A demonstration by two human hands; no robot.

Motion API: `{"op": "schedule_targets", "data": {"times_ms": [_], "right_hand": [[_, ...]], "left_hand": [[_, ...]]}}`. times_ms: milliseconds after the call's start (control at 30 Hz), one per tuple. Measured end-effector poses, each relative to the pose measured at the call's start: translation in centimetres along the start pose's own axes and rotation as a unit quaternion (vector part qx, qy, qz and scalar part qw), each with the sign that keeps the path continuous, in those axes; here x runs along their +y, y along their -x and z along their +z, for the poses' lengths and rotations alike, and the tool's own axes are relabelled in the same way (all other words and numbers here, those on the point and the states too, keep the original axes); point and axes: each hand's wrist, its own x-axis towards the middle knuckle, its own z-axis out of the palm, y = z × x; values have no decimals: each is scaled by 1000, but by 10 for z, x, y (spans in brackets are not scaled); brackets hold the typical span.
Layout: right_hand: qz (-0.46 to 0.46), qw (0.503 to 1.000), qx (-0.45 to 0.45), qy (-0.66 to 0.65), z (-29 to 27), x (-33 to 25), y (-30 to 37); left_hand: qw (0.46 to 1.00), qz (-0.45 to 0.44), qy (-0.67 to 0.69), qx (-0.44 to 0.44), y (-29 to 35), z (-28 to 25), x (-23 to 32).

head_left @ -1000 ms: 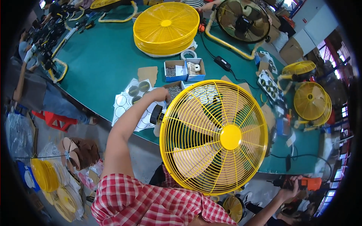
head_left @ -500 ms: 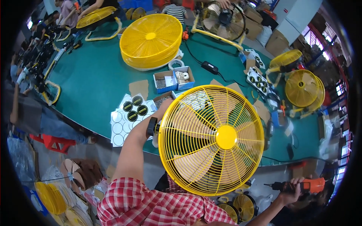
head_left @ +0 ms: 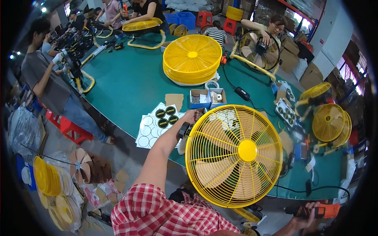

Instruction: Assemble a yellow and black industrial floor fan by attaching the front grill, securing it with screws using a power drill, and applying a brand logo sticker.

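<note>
Since half a second ago the view has tipped upward, and the worker's bare left hand (head_left: 191, 117), then mostly hidden behind a round yellow wire-caged fan (head_left: 247, 150), has come into sight beside its rim. Nearest, low on the right, the right hand (head_left: 310, 212) wraps round an orange-and-black power screwdriver (head_left: 330, 211), held apart from the fan. The fan stands upright at the near edge of the green-topped bench (head_left: 118, 86), tan blades showing through the wire. Neither of the hands grips it, and what bears it is hidden; a lean or knock could tip it, I judge. The black cable (head_left: 330, 188) looping near the screwdriver could snag. The left fingers curl at a small cardboard box (head_left: 201, 110); I cannot tell whether they pinch anything, but a small part loosely pinched could drop. Left of that lie white sheets (head_left: 145, 132) with round black stickers (head_left: 162, 123). Beyond sits a tall stack of yellow wire guards (head_left: 192, 72); farther, a co-worker's hand (head_left: 266, 38) rests on a dark-caged fan (head_left: 260, 48).
</note>
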Motion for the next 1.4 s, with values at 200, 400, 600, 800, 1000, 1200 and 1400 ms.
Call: {"op": "schedule_targets", "data": {"times_ms": [200,400,600,800,1000,1200,1400], "right_hand": [[-5,997,-72,-13,-2,-16,5],[-39,985,-122,-113,4,-10,-9],[1,959,-137,-248,56,-6,22],[52,909,-299,-286,75,11,47],[163,886,-318,-296,80,21,66],[191,871,-346,-291,88,29,76],[194,866,-348,-301,87,33,78]], "left_hand": [[988,49,106,-98,79,-2,31],[946,315,-78,-11,215,-20,66],[959,201,196,-27,382,43,38],[981,100,149,-78,447,93,-55],[983,-88,78,-140,474,162,-119],[963,-153,85,-205,476,177,-141],[962,-163,80,-204,480,182,-139]]}}
